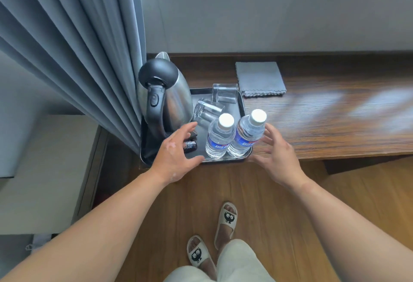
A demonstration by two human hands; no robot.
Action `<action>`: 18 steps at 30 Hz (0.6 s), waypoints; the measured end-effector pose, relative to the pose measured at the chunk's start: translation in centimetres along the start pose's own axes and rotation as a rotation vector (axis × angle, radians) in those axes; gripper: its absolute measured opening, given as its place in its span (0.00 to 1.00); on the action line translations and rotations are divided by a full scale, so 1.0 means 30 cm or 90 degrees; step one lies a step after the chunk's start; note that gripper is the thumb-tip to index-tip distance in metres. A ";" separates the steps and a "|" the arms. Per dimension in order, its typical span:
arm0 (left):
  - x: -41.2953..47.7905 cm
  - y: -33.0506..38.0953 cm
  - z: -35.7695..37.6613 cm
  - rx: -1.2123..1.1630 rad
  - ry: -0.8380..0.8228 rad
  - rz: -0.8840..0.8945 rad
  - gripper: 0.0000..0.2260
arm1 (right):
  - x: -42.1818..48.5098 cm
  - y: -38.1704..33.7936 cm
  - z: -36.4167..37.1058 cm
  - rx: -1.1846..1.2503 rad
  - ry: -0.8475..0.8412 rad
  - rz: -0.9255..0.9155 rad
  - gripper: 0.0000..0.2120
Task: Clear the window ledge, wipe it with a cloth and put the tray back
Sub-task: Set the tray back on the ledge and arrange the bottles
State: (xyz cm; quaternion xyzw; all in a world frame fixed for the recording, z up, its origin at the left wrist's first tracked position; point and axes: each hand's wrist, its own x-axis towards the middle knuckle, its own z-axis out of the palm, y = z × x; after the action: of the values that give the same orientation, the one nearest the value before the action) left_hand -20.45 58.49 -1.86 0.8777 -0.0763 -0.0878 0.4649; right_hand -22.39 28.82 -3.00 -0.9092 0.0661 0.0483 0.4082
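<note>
Both hands [176, 156] [277, 158] flank tray [242, 105], lengthwise toward window.

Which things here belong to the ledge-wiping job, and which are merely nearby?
Belong: tray with kettle, two glasses, two water bottles, dark sachets; grey cloth; wooden ledge; left hand, right hand.

Nearby only: curtain; slippers.

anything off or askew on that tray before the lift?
Nothing spilled or visibly broken. One glass looks tilted, apparently leaning toward the kettle, while the other glass stands straight. The curtain drapes over the tray's left end. Both bottles stand capped.
</note>
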 end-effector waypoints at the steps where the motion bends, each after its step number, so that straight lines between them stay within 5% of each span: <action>1: 0.007 0.016 -0.023 0.005 0.003 0.007 0.39 | 0.003 -0.008 -0.026 -0.010 0.003 0.003 0.47; 11: 0.192 0.288 -0.142 0.038 0.028 0.110 0.34 | 0.183 -0.069 -0.215 -0.056 0.013 -0.027 0.41; 18: 0.414 0.383 -0.110 0.059 0.051 0.059 0.36 | 0.461 -0.129 -0.209 -0.096 -0.072 -0.111 0.38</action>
State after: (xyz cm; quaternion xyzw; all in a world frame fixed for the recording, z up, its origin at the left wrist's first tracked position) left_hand -8.23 52.07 8.47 0.8965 -0.1019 -0.0273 0.4303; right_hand -7.91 25.55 2.03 -0.9355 -0.0402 0.0688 0.3443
